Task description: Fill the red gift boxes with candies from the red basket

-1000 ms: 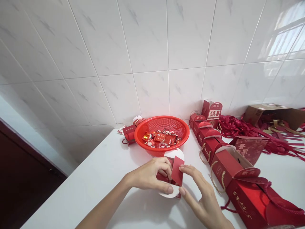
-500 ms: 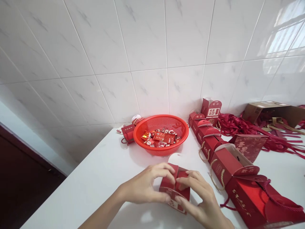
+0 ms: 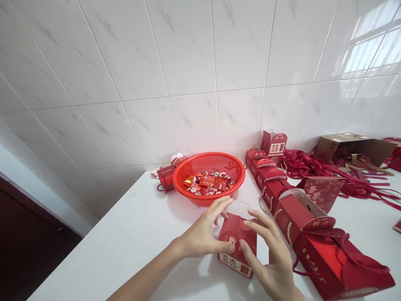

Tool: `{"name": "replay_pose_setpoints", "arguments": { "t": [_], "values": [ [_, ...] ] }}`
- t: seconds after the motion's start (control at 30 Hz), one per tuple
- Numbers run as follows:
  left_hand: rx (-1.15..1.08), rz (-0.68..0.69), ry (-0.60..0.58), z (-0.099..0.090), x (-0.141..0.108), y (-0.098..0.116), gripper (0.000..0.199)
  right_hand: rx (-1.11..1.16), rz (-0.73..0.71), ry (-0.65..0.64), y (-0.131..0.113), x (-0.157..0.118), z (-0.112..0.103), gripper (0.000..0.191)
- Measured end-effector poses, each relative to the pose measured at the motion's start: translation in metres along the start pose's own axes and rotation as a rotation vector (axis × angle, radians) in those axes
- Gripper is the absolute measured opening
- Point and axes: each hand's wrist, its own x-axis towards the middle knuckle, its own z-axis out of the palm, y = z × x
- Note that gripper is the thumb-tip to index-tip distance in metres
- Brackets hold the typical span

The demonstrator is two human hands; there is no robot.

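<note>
A small red box (image 3: 238, 237) with gold lettering and a white patterned band stands on the white table, its top flaps folded together. My left hand (image 3: 208, 234) holds the box's left side, the thumb on the front flap and the fingers reaching round to the back. From the right, my right hand (image 3: 266, 246) has its thumb on the front and its fingers spread over the top right edge. Behind the box is a red plastic basket (image 3: 209, 200) holding wrapped sweets (image 3: 213, 182).
A row of red boxes (image 3: 294, 209) with rope handles runs along the right. Beyond it lie red ribbons (image 3: 307, 164), another red box (image 3: 324, 190) and an open cardboard box (image 3: 326, 146). A small red box (image 3: 166, 177) sits left of the basket, near the tiled wall.
The box's top has gone from open to folded down, and its front flap now lies over the front. My hands have shifted slightly, with the right fingers now out of the box.
</note>
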Motion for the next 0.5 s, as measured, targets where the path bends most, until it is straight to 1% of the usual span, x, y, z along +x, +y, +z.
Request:
{"name": "replay_pose_setpoints", "arguments": {
  "t": [0.07,0.13,0.23,0.3,0.37,0.4,0.43,0.47,0.5],
  "values": [
    [0.052,-0.038,-0.042,-0.003,0.004,0.001,0.116,0.083,0.002,0.08,-0.001,-0.002,-0.003,0.034],
    [0.087,-0.054,-0.082,-0.005,0.007,0.002,0.121,0.18,0.005,0.159,-0.002,-0.004,-0.005,0.031],
    [0.023,-0.026,-0.121,-0.004,0.011,0.002,0.118,0.283,0.005,0.238,-0.001,-0.006,-0.007,0.027],
    [-0.018,-0.012,-0.119,-0.002,0.011,0.001,0.119,0.323,-0.001,0.273,-0.002,-0.006,-0.008,0.026],
    [0.006,-0.015,-0.1,0.002,0.011,0.001,0.122,0.346,-0.006,0.293,-0.002,-0.007,-0.009,0.025],
    [0.038,-0.014,-0.089,0.003,0.01,0.0,0.121,0.353,-0.002,0.295,-0.002,-0.007,-0.009,0.024],
    [0.073,0.001,-0.083,0.005,0.01,-0.001,0.115,0.357,0.002,0.298,-0.003,-0.007,-0.01,0.024],
    [0.107,0.034,-0.086,0.007,0.009,-0.002,0.103,0.359,0.006,0.304,-0.003,-0.008,-0.01,0.023],
    [0.136,0.079,-0.095,0.009,0.009,-0.002,0.088,0.357,0.007,0.311,-0.004,-0.008,-0.01,0.022]
  ]
}}
